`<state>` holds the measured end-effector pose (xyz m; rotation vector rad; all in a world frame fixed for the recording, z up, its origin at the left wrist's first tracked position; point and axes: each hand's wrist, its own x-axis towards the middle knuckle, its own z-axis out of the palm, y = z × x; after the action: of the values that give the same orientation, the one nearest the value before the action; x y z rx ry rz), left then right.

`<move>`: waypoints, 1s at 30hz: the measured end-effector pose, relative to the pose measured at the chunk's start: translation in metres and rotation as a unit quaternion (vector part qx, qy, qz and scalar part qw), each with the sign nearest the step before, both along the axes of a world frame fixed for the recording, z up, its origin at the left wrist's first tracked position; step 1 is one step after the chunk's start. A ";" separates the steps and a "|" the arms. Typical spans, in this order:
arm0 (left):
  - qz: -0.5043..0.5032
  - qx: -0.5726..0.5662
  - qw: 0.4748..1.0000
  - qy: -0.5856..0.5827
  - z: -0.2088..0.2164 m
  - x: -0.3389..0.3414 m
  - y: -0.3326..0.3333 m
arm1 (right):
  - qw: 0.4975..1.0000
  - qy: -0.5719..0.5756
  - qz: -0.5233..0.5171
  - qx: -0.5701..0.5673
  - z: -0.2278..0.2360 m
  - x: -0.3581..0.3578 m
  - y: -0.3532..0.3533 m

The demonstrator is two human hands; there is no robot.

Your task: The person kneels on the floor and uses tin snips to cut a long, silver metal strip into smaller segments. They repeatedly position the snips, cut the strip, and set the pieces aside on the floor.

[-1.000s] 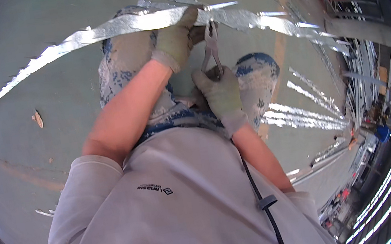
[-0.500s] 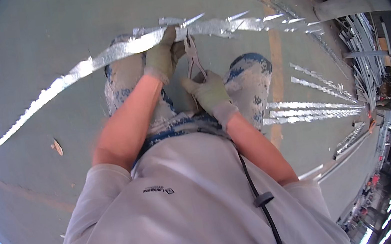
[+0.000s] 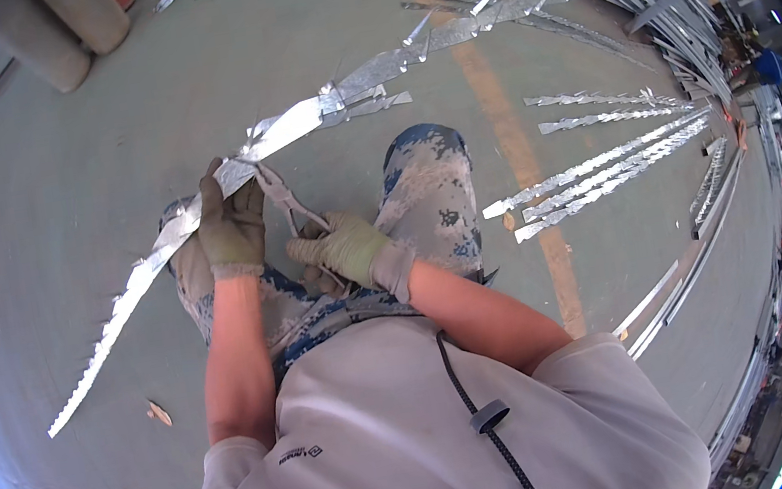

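A long, shiny metal strip (image 3: 291, 129) with jagged tabs along its edges runs slantwise across my front, from the lower left to the upper right. My left hand (image 3: 232, 230), in a grey-green glove, is closed around it near its middle, above my left knee. In my right hand (image 3: 351, 248), gloved too, I grip a pair of pliers (image 3: 282, 197) by the handles. Their jaws meet the strip's edge just right of my left fingers; whether they are clamped on it is too small to tell. A shorter metal strip (image 3: 370, 106) shows beneath the long one.
Several jagged metal strips (image 3: 592, 166) lie fanned out on the green floor (image 3: 99, 319) to the right, across a yellow line (image 3: 503, 116). Beyond is a stack of long metal pieces (image 3: 667, 26). Thick posts (image 3: 43, 44) stand at the far left. A dry leaf (image 3: 159, 413) lies lower left.
Both hands have shifted left in the picture, and the strip slants more steeply. The pliers have tilted left, their jaws now close to my left fingers. The whole view has turned.
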<state>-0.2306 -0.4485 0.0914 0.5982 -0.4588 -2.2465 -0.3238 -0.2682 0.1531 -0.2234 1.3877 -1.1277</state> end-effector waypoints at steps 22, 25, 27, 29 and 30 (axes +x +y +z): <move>-0.118 0.012 0.993 0.010 0.019 -0.066 0.022 | 0.997 0.005 -0.072 -0.004 0.022 -0.066 0.032; -0.123 0.019 0.992 -0.029 0.011 -0.067 0.023 | 0.994 -0.033 -0.103 -0.030 0.003 -0.059 0.038; -0.130 0.017 0.989 -0.073 0.011 -0.067 0.022 | 0.992 -0.021 -0.121 0.005 0.002 -0.049 0.040; -0.131 0.016 0.988 -0.083 0.006 -0.068 0.022 | 0.993 0.000 -0.118 0.028 -0.003 -0.045 0.040; -0.130 0.017 0.989 -0.073 0.002 -0.068 0.022 | 0.994 0.012 -0.107 0.035 -0.009 -0.043 0.040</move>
<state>-0.2983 -0.4269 0.0938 0.7623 -0.6037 -2.4709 -0.3664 -0.2283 0.1444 -0.0382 1.4964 -1.2534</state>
